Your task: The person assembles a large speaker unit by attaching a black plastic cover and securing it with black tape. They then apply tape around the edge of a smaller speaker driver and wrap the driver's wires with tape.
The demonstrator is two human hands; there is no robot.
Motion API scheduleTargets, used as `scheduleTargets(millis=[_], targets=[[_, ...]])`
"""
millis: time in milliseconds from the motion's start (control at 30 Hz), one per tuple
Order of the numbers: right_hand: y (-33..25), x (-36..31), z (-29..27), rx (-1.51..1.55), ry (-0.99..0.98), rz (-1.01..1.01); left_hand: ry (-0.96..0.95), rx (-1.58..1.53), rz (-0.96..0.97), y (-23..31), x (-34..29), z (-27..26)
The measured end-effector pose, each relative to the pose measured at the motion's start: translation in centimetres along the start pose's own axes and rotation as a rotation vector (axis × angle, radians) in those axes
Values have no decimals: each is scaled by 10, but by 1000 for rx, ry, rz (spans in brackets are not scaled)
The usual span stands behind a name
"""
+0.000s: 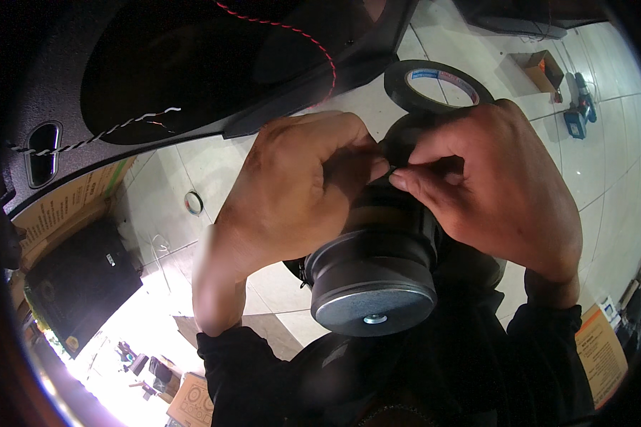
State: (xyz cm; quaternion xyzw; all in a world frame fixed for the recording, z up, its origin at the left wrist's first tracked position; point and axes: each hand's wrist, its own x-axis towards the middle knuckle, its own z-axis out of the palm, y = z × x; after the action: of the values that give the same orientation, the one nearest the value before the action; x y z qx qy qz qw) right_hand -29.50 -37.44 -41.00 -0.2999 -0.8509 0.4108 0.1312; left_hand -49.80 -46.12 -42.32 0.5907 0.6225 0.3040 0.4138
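Both hands meet above a round speaker driver (pixel 377 281), whose grey metal magnet with a centre hole points toward me. My left hand (pixel 299 185) is closed in a pinch, thumb and finger pressed together at the driver's far side. My right hand (pixel 495 181) pinches right beside it, fingertips almost touching the left ones. Something small and dark lies between the fingertips, too hidden to name. Just beyond my right knuckles a roll of black tape (pixel 399 85) stands tilted, with a printed inner core. The fingers hide much of the driver's far part.
A large black cabinet (pixel 242 117) spans the upper left, with a red twisted wire (pixel 292 27) and a grey-and-white twisted wire (pixel 114 130) across it. On the tiled floor are a small tape roll (pixel 193 203), an open carton (pixel 541 71) and a cordless drill (pixel 582 107).
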Motion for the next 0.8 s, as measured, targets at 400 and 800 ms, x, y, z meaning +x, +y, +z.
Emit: scheduleTargets(millis=[400,800], targets=[[-11,-13,-3,120,-30,160,-194,183,297,-5,13,-6],[-18,20,8,-257,-28,-176,235,-183,-33,-17,-33,3]])
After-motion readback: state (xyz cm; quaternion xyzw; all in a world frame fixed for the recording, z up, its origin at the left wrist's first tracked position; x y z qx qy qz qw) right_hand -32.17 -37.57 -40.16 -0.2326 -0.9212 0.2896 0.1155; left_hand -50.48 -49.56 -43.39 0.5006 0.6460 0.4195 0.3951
